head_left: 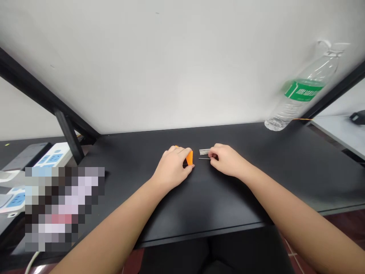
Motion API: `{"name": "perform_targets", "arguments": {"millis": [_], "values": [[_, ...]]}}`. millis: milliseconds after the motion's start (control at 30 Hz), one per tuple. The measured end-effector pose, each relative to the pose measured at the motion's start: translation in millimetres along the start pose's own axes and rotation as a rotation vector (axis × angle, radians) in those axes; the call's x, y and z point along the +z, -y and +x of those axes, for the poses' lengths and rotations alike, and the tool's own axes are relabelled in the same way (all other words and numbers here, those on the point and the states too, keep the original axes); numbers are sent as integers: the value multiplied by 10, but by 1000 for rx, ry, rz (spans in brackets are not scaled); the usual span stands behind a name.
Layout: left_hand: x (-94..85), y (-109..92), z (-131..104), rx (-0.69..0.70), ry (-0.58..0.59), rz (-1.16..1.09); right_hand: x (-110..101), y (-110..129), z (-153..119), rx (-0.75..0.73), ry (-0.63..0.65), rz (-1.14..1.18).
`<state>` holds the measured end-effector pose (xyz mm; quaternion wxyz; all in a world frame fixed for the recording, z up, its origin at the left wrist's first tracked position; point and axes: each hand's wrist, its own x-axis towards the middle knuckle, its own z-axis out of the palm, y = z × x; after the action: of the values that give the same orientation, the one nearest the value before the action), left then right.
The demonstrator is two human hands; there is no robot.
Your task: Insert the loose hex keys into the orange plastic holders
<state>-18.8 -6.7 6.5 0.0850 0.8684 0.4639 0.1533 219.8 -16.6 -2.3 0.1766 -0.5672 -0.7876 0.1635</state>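
Observation:
My left hand (173, 166) rests low over the black desk, its thumb and fingers closed around a small orange piece (189, 158). Most of that piece is hidden by the hand, so its full shape does not show. To its right, several thin silver metal rods (204, 151) lie side by side on the desk. My right hand (226, 159) is at their right ends, fingers pinched together. A single thin metal rod (203, 158) sticks out leftward from its fingertips, apart from the others and pointing towards the orange piece.
A clear plastic bottle (302, 89) with a green label stands at the back right by the pale wall (182, 64). White power strips (57, 156) lie at the left beyond a black metal frame (68, 133). The desk's front edge (205, 231) runs above my lap.

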Motion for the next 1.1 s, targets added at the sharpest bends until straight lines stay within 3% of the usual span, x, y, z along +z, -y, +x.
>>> {"name": "perform_targets", "arguments": {"millis": [100, 300, 633, 800, 867, 1100], "values": [[4, -6, -1, 6, 7, -5, 35, -25, 12, -28, -86, -116], [11, -27, 5, 37, -3, -13, 155, -74, 113, -22, -50, -107], [10, -25, -6, 36, -21, -24, 211, -118, 150, -15, -109, -56], [7, -32, -10, 52, -37, -61, 173, -11, 88, -161, -212, 20], [7, -37, -7, 60, -41, -64, 162, 19, 72, -180, -194, -12], [2, -52, -2, 73, -29, -74, 198, -58, 148, -39, -85, -121]]}}
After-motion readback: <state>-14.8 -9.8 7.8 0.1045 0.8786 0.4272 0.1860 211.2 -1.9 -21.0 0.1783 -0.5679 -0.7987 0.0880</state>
